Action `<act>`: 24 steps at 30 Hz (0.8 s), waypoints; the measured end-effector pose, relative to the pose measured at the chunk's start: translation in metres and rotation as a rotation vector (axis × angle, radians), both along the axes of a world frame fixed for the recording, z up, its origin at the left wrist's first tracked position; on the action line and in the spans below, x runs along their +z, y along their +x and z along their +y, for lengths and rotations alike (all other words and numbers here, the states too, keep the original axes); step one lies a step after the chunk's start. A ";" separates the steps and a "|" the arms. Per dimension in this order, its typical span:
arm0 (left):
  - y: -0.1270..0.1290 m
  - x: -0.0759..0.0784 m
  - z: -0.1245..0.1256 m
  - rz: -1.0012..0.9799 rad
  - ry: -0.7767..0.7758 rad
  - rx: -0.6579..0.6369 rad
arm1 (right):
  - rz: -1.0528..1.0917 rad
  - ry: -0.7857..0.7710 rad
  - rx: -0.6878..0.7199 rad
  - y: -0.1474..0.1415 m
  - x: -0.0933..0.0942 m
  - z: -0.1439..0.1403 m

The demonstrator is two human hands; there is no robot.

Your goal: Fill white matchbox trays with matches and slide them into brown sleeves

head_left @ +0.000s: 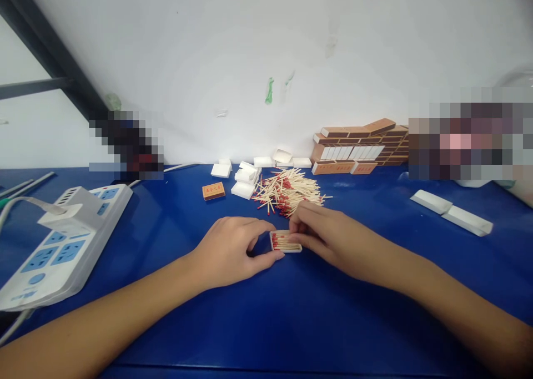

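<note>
Blue table; matches, matchboxes, trays

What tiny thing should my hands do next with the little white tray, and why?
Maybe the right hand should gently nudge the matches in the tray into line. Some red heads look further in than others, its fingers are already at the right end, and the left hand has finger and thumb at the white tray's left end.
</note>
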State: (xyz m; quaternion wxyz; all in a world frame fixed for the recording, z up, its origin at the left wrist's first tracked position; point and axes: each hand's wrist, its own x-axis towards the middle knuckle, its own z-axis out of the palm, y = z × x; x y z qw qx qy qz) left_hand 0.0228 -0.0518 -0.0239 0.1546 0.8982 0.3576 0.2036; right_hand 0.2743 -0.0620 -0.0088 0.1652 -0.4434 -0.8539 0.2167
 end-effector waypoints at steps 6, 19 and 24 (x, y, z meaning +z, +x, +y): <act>-0.001 -0.001 -0.001 0.009 0.002 -0.001 | -0.022 0.018 -0.011 -0.006 -0.003 -0.005; 0.000 -0.002 0.000 -0.014 0.008 0.004 | -0.195 0.245 -0.102 0.042 -0.005 0.025; -0.001 -0.002 0.001 -0.007 -0.002 0.004 | -0.181 0.194 -0.102 0.046 -0.008 0.033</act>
